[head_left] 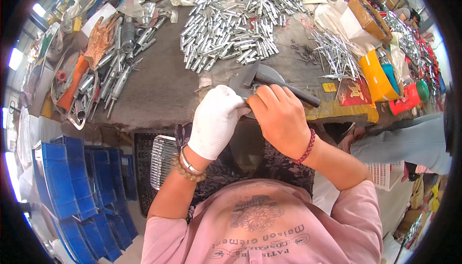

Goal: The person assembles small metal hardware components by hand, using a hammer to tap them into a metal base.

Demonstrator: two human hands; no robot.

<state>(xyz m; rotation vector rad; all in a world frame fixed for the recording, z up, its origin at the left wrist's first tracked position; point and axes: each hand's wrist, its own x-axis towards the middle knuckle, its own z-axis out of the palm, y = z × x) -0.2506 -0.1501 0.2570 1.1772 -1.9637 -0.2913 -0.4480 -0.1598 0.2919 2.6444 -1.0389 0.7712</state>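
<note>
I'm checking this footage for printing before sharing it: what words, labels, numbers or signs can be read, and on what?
I won't copy wording, but printing shows here:
Pink shirt: several lines of dark lettering by a floral print, partly readable.
Red sheet: one large gold character.
Small yellow label: marks too small to read.
I can make out no other text.

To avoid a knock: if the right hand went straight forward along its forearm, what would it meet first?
The right hand would probably meet the hammer handle first, though their relative height is unclear.
</note>
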